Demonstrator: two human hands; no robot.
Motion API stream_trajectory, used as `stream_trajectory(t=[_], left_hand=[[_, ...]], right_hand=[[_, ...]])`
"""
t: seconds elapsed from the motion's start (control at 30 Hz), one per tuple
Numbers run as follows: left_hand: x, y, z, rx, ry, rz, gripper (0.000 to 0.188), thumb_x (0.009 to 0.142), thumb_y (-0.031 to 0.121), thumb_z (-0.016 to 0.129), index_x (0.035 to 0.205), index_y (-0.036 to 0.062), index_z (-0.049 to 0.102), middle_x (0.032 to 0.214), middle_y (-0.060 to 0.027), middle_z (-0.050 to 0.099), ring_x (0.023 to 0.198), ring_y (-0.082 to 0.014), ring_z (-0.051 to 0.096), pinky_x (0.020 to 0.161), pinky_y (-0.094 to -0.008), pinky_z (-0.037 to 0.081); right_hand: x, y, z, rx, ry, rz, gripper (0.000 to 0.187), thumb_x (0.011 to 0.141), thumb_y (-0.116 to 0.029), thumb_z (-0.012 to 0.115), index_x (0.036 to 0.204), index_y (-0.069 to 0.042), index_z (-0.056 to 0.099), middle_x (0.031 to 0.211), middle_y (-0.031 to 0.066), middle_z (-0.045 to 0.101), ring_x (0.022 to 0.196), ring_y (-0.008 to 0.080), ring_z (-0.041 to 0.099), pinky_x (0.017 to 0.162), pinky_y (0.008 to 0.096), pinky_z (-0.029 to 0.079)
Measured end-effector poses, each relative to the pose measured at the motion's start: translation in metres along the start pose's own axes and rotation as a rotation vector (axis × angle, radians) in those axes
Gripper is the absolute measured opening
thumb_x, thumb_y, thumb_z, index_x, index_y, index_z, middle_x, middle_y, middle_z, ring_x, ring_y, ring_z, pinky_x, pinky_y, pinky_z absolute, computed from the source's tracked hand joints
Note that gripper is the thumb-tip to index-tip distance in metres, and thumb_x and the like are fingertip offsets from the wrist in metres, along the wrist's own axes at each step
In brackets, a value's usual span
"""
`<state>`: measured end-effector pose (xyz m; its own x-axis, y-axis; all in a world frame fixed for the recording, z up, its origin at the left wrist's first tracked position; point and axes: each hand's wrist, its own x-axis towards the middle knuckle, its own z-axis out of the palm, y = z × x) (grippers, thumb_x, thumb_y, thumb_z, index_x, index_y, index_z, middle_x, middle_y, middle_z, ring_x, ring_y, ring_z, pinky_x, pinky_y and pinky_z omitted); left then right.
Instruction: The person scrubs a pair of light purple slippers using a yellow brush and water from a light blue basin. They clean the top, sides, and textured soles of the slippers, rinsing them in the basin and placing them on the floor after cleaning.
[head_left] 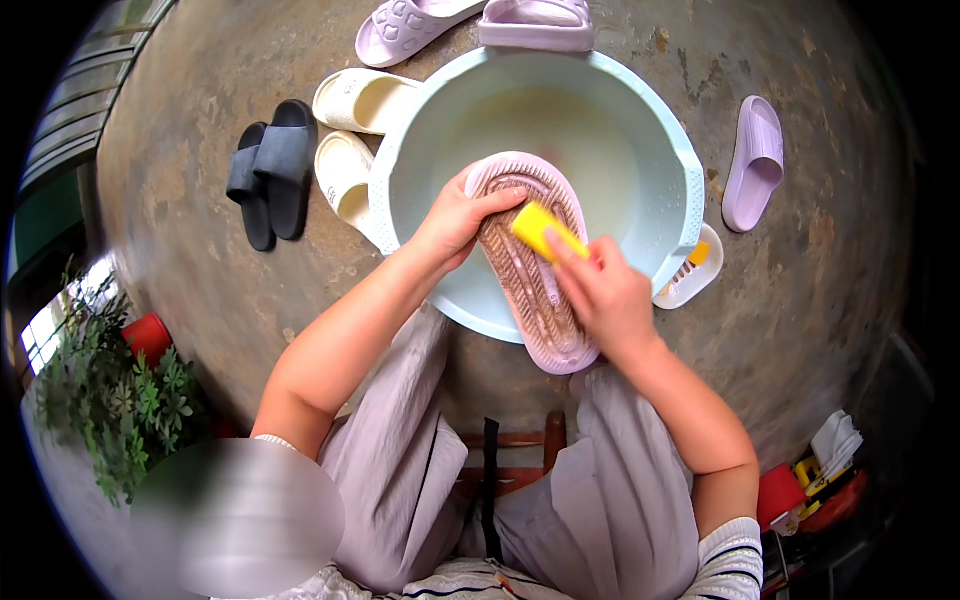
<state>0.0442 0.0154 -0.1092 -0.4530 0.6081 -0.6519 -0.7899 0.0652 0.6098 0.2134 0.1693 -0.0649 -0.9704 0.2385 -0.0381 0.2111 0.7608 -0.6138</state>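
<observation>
My left hand (455, 222) is closed around the left edge of a pale pink slipper (545, 285), its thumb on the sole. The slipper is tilted sole up over the near rim of the basin, and brown dirt covers its ridged tread. In my right hand (612, 300) is a yellow block-shaped scrubber (548, 232), pressed against or just above the sole. Motion blurs it, so I cannot tell whether it is a brush or a sponge. A large pale blue basin (690, 190) with cloudy water lies below and beyond my hands.
Left of the basin are cream slippers (350, 165) and dark slippers (285, 155). Lilac slippers (535, 22) lie at the far rim, another lilac slipper (755, 165) at right. A white dish (700, 280) with something yellow sits by the basin. Plants (140, 410) stand at left.
</observation>
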Motion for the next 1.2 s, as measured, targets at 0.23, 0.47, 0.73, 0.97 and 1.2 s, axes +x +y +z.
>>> stream_trajectory(t=[0.23,0.47,0.73,0.97,1.2], left_hand=[[-0.004,-0.008,0.006,0.056,0.087,0.109,0.035,0.091,0.006,0.069,0.125,0.0008,0.061,0.114,-0.0084,0.070,0.104,-0.0169,0.067,0.094,-0.0321,0.053],[-0.005,-0.011,0.005,0.058,0.152,0.150,0.035,0.094,0.011,0.069,0.126,0.0007,0.061,0.113,-0.0077,0.069,0.103,-0.0161,0.066,0.092,-0.0301,0.052],[-0.006,-0.011,0.007,0.057,0.195,0.111,0.032,0.095,0.014,0.068,0.123,-0.0008,0.062,0.111,-0.0076,0.070,0.101,-0.0151,0.066,0.090,-0.0304,0.053],[-0.007,-0.011,0.003,0.045,0.183,0.110,0.032,0.095,0.014,0.069,0.122,-0.0011,0.063,0.113,-0.0089,0.070,0.101,-0.0155,0.067,0.090,-0.0307,0.054],[-0.003,-0.006,0.012,0.041,0.199,0.192,0.033,0.100,0.022,0.063,0.124,-0.0008,0.062,0.112,-0.0082,0.070,0.101,-0.0154,0.066,0.090,-0.0304,0.053]], right_hand=[[0.006,-0.007,0.005,-0.001,0.062,-0.017,0.041,0.089,-0.017,0.071,0.129,-0.023,0.069,0.079,0.0078,0.052,0.055,0.0225,0.057,0.050,0.0355,0.049],[-0.004,-0.020,0.011,-0.026,0.050,-0.057,0.041,0.088,-0.017,0.072,0.129,-0.021,0.069,0.079,0.0076,0.052,0.053,0.0221,0.057,0.048,0.0347,0.048],[0.015,-0.007,0.011,-0.028,0.085,0.011,0.041,0.090,-0.021,0.071,0.131,-0.024,0.068,0.077,0.0071,0.051,0.053,0.0218,0.057,0.049,0.0357,0.049],[0.011,-0.006,0.010,0.015,0.071,-0.033,0.041,0.089,-0.018,0.072,0.130,-0.023,0.069,0.077,0.0076,0.053,0.054,0.0225,0.057,0.051,0.0354,0.049],[0.043,-0.007,0.017,0.052,0.195,-0.012,0.040,0.088,-0.018,0.072,0.127,-0.023,0.071,0.075,0.0061,0.050,0.056,0.0203,0.056,0.051,0.0339,0.048]])
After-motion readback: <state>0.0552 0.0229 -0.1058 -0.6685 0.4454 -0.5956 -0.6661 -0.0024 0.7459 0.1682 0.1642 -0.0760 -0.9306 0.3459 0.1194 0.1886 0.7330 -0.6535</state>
